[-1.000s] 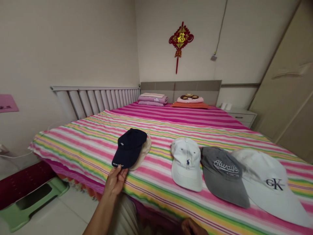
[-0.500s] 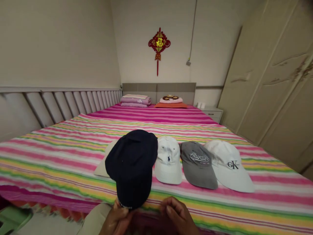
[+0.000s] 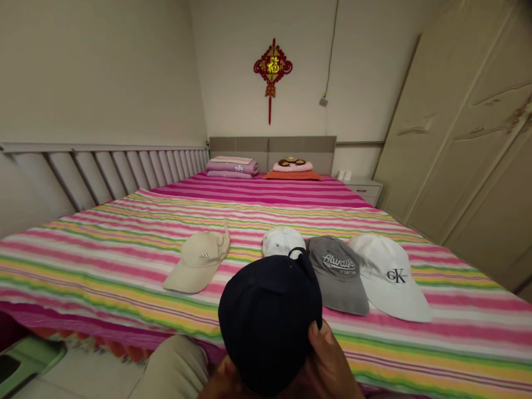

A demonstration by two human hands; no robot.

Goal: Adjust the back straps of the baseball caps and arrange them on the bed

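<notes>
A dark navy baseball cap (image 3: 270, 321) is held up close to me at the bed's near edge. My right hand (image 3: 332, 360) grips its right side, thumb on the outside and the other fingers behind it. At the lower left of the cap, my left hand (image 3: 224, 379) is closed on it, mostly hidden by the crown. Behind it a white cap (image 3: 283, 241) is partly covered. Right of that lie a grey cap (image 3: 338, 277) with "Always" lettering and a white cap with CK letters (image 3: 386, 277). A beige cap (image 3: 199, 260) lies on the left.
The caps lie on a striped bedspread (image 3: 103, 244). Folded bedding (image 3: 233, 167) and a pillow stack (image 3: 291, 169) are at the headboard. A metal rail (image 3: 103, 172) runs along the left, a wardrobe (image 3: 457, 138) stands right, and a green stool (image 3: 33, 360) is lower left.
The navy cap has come right and nearer to me, its crown now facing me. The beige cap is uncovered, and the white one beside the grey is partly hidden. My right hand has taken hold.
</notes>
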